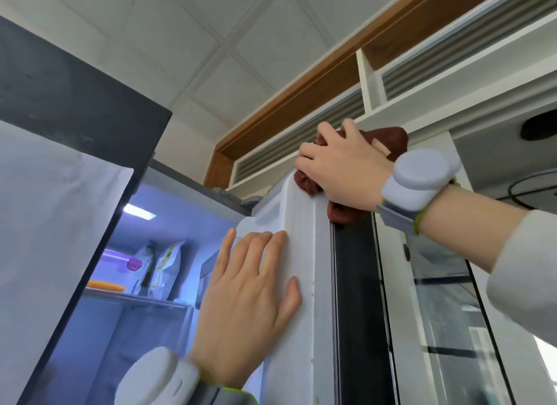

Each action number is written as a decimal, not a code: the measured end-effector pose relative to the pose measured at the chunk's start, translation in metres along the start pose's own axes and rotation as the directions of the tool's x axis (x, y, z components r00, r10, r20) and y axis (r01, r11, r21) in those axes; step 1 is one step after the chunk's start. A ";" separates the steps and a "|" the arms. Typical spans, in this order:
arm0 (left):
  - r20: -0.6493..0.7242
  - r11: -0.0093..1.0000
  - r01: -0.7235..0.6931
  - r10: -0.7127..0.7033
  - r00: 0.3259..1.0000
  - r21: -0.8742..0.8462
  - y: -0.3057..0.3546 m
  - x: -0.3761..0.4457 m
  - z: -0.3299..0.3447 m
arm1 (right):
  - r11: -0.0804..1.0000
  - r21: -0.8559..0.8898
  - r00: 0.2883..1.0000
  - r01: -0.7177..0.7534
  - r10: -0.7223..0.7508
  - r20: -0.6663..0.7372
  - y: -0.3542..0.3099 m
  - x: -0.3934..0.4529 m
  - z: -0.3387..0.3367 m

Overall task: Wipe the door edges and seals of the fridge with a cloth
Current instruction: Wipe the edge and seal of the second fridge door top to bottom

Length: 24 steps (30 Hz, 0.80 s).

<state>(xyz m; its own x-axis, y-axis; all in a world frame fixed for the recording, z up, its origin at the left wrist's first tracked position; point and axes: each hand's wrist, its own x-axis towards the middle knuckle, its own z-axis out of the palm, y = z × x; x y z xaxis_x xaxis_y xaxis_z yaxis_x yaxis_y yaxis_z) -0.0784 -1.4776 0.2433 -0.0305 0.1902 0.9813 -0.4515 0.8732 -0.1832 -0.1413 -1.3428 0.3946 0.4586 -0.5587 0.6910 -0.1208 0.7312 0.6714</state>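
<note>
— What fills most of the view?

— The fridge, seen from below with both doors swung out. The right fridge door (297,254) stands edge-on in the middle, its white inner liner and ribbed seal facing us; its lower part runs out of the picture. Left of that door is the left fridge door (60,178), cut off by the picture's side, its inner face washed out so no detail reads.

— And between them?

— The lit fridge interior (144,284), left of the right door. Two food bags (161,269) stand on a glass shelf; their print is too blurred to read. The shelf below is hidden by the left hand.

— To the right of the door?

— A white glass-fronted cabinet (437,299), partly hidden behind the right forearm, and above the door a slatted vent (301,139).

— The hands?

— The left hand (250,299) lies flat against the door's inner liner, fingers straight and together, thumb spread towards the seal. The right hand (340,166) sits on the door's top corner, fingers curled over the dark red cloth (388,139) and pressing it there. Most of the cloth is covered by that hand; folds bulge out above and below it. Each wrist carries a grey wrist device (419,178); the left one is cut off at the bottom.
</note>
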 end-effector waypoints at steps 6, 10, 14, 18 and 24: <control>-0.008 1.000 0.003 -0.003 1.000 -0.016 0.000 -0.001 -0.002 | 0.991 -0.005 0.980 0.132 -0.131 -0.147 -0.021 -0.033 -0.003; -0.018 1.000 -0.028 0.028 0.999 -0.012 -0.003 -0.001 -0.002 | 0.972 0.148 0.961 0.181 -0.143 -0.238 -0.047 -0.071 -0.001; -0.033 0.998 -0.049 0.048 0.998 -0.028 -0.007 0.000 -0.004 | 0.925 0.364 0.947 0.109 0.014 -0.320 -0.036 -0.085 0.013; -0.049 0.994 0.020 -0.025 0.998 -0.104 -0.011 0.005 -0.009 | 0.811 0.570 0.917 -0.132 0.318 -0.239 0.004 -0.057 0.023; 0.183 0.814 0.395 -0.350 0.919 -0.427 -0.004 0.030 -0.024 | 0.767 0.605 0.930 -0.214 0.349 -0.113 0.019 -0.019 0.030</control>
<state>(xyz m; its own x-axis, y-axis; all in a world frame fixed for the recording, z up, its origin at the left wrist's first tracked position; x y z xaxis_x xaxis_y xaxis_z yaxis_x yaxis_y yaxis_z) -0.0565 -1.4644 0.2722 -0.0334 -0.2129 0.9765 0.0014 0.9770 0.2131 -0.1789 -1.3303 0.4021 0.4841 -0.2201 0.8469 -0.7232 0.4441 0.5289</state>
